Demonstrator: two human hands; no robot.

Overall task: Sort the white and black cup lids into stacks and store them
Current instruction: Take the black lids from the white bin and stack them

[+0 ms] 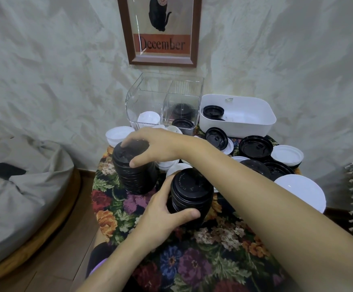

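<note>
Right hand (150, 148), crossed over to 10 o'clock on the worktop (192, 260), curls its thumb and fingers round the top of the tall black stack (135, 175). Left hand (163, 218), near the centre, grips the shorter black stack (190, 197) round its side.

The step looks like joining the two black stacks. To do it well, steady the tall one from above, lift the shorter one straight up with rims level, and seat it squarely so nothing leans. Then carry the stack with one hand under its base.

At 12 o'clock the clear bin (146, 98) holds white lids in its left half and black ones in its right. A white tub (245, 125) sits at 1 o'clock. Loose black and white lids (255, 147) lie from 2 to 3 o'clock.

The right forearm covers several white lids. The tub's wall hides most of its contents. The top of the tall stack is blurred, so I cannot tell whether its top lid is seated.
</note>
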